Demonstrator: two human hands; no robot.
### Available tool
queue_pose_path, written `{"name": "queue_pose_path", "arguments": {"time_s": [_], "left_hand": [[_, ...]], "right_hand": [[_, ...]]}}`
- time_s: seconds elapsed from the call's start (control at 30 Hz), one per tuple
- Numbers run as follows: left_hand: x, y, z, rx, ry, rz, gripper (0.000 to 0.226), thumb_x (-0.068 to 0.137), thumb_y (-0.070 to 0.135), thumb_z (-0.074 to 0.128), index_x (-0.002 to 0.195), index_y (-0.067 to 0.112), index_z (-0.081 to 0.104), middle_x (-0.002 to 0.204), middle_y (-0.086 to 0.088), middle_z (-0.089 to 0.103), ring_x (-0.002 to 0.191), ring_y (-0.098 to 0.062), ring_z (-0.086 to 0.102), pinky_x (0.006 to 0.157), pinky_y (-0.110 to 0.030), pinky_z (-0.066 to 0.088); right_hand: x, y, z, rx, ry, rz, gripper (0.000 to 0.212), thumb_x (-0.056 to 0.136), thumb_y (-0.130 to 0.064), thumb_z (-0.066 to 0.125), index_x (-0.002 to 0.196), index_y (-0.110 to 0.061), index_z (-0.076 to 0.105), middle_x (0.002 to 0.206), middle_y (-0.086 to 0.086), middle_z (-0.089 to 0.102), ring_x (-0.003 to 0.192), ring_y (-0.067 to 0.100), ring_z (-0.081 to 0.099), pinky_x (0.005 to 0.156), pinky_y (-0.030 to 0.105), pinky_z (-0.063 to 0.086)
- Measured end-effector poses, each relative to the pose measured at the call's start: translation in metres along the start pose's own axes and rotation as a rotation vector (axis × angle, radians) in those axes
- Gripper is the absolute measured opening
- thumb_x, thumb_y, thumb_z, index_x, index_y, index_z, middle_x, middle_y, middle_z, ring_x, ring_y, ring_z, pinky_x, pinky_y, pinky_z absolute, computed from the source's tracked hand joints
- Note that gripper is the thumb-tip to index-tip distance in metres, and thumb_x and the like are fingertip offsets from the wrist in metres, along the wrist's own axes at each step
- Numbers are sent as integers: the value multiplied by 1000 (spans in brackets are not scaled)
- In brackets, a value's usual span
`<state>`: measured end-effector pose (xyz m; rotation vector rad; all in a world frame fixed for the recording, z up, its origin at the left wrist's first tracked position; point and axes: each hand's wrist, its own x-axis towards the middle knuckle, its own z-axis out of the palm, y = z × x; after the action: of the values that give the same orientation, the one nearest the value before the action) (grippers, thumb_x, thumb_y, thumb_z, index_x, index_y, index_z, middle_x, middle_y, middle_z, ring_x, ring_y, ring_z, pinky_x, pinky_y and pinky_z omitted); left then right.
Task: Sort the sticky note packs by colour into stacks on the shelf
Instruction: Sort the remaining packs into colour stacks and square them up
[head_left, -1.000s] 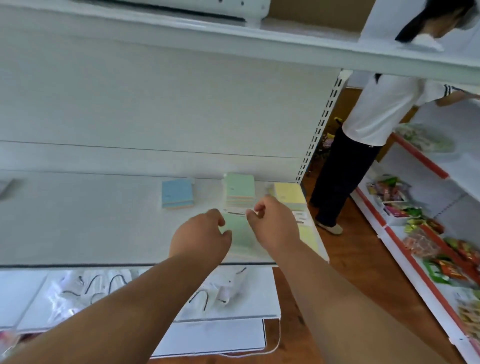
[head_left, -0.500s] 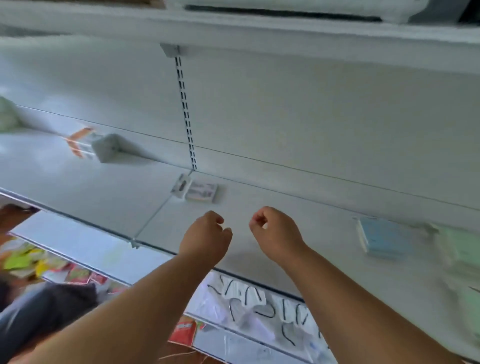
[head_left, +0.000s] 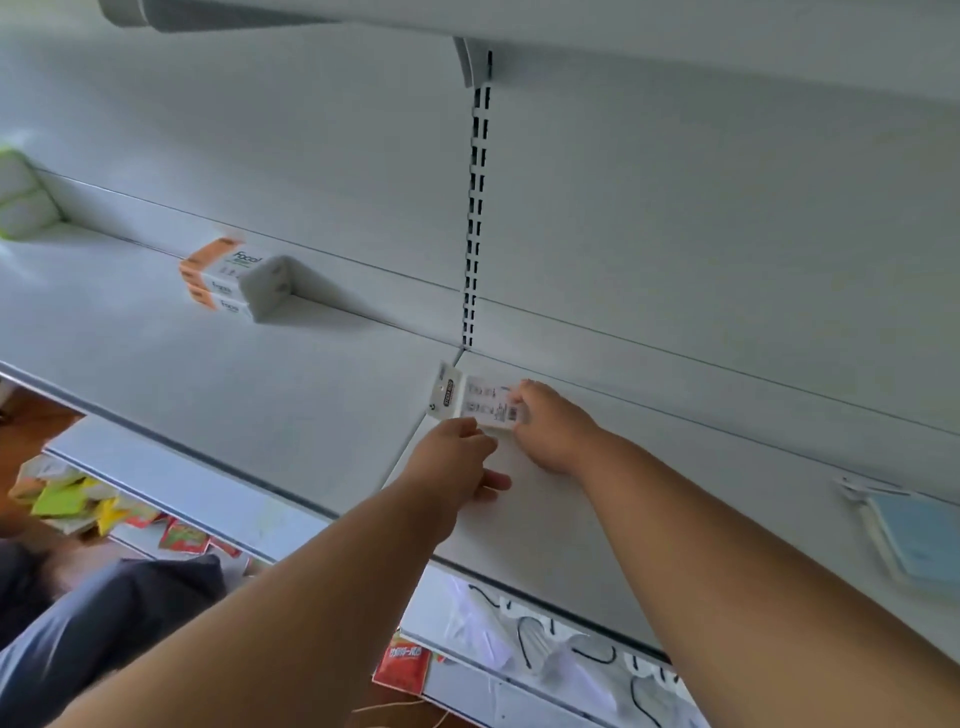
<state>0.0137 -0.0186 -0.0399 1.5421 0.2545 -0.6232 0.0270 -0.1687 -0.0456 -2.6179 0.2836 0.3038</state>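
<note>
A white-labelled sticky note pack (head_left: 470, 399) lies on the white shelf (head_left: 260, 395), at the seam below the slotted upright. My right hand (head_left: 551, 427) reaches over it, fingertips closed on the pack's right end. Just in front of the pack's near edge is my left hand (head_left: 457, 463), fingers curled towards it and thumb spread; it holds nothing. A stack of blue sticky note packs (head_left: 919, 540) sits on the same shelf at the far right, partly cut off by the frame edge.
Two orange-and-white tissue boxes (head_left: 223, 280) stand at the back left, with a green-and-white pack (head_left: 21, 202) further left. The lower shelf (head_left: 545, 644) holds bagged hooks and red packets (head_left: 405, 670). A person in dark clothes (head_left: 104, 613) is at lower left.
The view has swung left, away from the coloured stacks. Both hands moved forward from mid-air to the white-labelled pack, and my right fingers have closed on its end.
</note>
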Motion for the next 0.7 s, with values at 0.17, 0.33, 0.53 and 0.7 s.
{"name": "queue_pose_path", "arguments": {"time_s": [0.17, 0.33, 0.53, 0.7], "left_hand": [[5, 2, 1, 46, 0, 18, 48, 94, 10, 52, 141, 14, 43, 117, -7, 61, 61, -21, 71, 65, -37, 59], [6, 6, 0, 166, 51, 73, 36, 95, 19, 52, 130, 17, 55, 105, -2, 66, 53, -17, 65, 59, -30, 56], [-1, 16, 2, 22, -172, -18, 38, 96, 51, 47, 114, 20, 60, 104, -7, 66, 49, -20, 54, 54, -30, 48], [2, 3, 11, -20, -202, -25, 21, 99, 23, 48, 110, 10, 61, 88, -14, 65, 45, -18, 46, 49, -27, 39]], "right_hand": [[3, 0, -4, 54, 78, 39, 22, 93, -25, 50, 114, -23, 54, 128, 1, 53, 108, 23, 55, 80, 28, 39], [-7, 8, -1, 598, 125, 303, 29, 89, -21, 56, 108, -1, 63, 78, 9, 54, 59, 22, 49, 53, 28, 36], [-63, -1, 4, 976, 146, 217, 19, 92, -19, 57, 95, -22, 75, 71, 8, 62, 42, 11, 40, 43, 20, 31], [-83, 22, 17, 741, 322, 254, 8, 89, -25, 63, 91, -22, 70, 80, -2, 66, 45, 5, 48, 51, 22, 41]]}}
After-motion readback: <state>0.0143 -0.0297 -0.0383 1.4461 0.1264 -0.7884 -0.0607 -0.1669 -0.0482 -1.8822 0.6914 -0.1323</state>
